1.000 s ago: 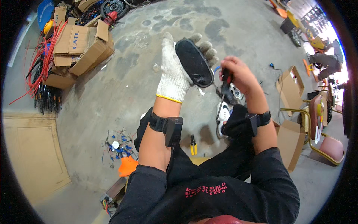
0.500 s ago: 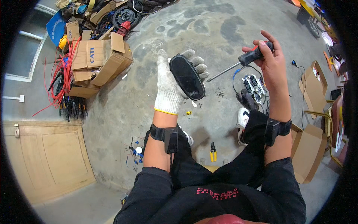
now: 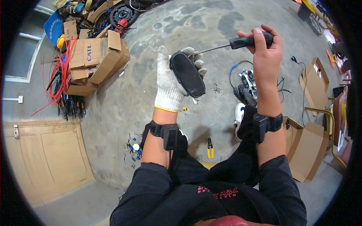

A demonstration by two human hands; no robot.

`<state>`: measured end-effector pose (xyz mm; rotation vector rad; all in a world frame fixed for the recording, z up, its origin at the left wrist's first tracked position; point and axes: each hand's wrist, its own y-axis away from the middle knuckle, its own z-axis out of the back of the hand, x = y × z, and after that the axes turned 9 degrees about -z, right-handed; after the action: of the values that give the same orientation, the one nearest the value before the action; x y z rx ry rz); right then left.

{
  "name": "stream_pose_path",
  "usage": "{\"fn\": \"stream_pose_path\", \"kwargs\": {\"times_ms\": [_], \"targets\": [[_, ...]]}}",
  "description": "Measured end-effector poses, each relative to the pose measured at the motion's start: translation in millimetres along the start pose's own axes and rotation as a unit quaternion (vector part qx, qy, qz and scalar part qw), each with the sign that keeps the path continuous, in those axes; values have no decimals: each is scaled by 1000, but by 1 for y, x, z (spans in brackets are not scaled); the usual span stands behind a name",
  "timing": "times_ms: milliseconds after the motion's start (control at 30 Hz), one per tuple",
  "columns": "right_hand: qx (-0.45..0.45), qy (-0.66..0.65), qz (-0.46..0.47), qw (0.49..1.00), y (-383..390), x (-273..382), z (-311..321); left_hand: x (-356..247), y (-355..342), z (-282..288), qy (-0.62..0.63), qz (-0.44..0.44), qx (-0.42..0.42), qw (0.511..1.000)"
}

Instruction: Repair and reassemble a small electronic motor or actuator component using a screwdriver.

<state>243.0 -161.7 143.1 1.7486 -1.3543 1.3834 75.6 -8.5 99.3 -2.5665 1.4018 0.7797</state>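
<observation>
In a white knitted glove, my left hand (image 3: pixel 167 84) holds up a black oval device (image 3: pixel 187 74) with a dark, flat face and a raised rim. Its kind does not show. My gloved fingers curl behind its right edge. My bare right hand (image 3: pixel 267 47) grips the black-and-red handle of a screwdriver (image 3: pixel 241 41). The thin metal shaft points left, and its tip is at the upper right edge of the device, by the glove's fingers. Whether the tip touches the device I cannot tell.
Wire strippers (image 3: pixel 210 148) with yellow handles lie on the floor between my legs. Right of centre are silvery parts with black round pieces (image 3: pixel 249 83) and a cable. Cardboard boxes (image 3: pixel 87 56) and red cables stand left; an open carton (image 3: pixel 309 150) and a chair (image 3: pixel 332 128) are right.
My right hand has turned and moved slightly left and up, bringing the screwdriver tip to the device's upper edge. My left hand still holds the device, now tilted a little differently.
</observation>
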Motion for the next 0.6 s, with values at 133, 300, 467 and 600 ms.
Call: {"fn": "stream_pose_path", "kwargs": {"times_ms": [133, 300, 467, 600], "targets": [[2, 13, 12, 1000, 3, 0, 2, 5, -7, -2, 8, 13, 7, 1000], [-7, 6, 15, 1000, 2, -3, 3, 5, -12, -1, 7, 16, -6, 1000], [2, 26, 32, 999, 1, -12, -4, -1, -18, 3, 14, 17, -17, 1000], [21, 28, 46, 998, 2, -14, -7, -4, -23, 6, 12, 10, -14, 1000]]}}
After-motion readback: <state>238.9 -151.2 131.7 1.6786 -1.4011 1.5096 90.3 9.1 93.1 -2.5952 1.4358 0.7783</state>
